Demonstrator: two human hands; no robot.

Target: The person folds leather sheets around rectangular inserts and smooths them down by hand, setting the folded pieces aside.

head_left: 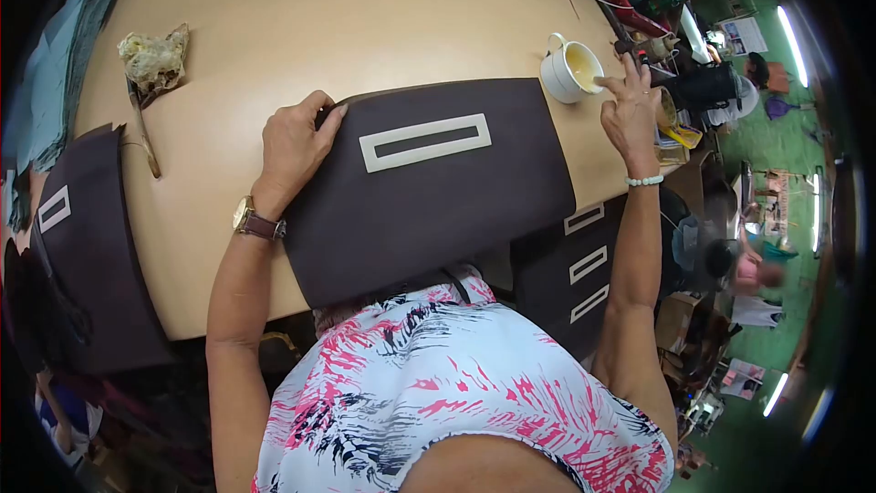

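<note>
A dark brown panel (438, 205), which looks like leather or stiff cloth, lies on the table in front of me and hangs over its near edge. On it sits a pale rectangular frame (425, 141) with a slot in the middle. My left hand (297, 141) pinches the panel's far left corner between thumb and curled fingers. Beyond the panel's right corner stands a white cup (557, 82) with yellowish stuff inside. My right hand (631, 114) is beside this cup, fingers spread, with one fingertip at the rim; whether it touches is unclear.
Left on the pale table (365, 27) are a crusted lump (153, 55) and a thin brush-like stick (143, 132). Another dark panel with a pale frame (82, 246) hangs over the left edge. More framed dark panels (557, 288) hang below right. Cluttered tools stand at the right.
</note>
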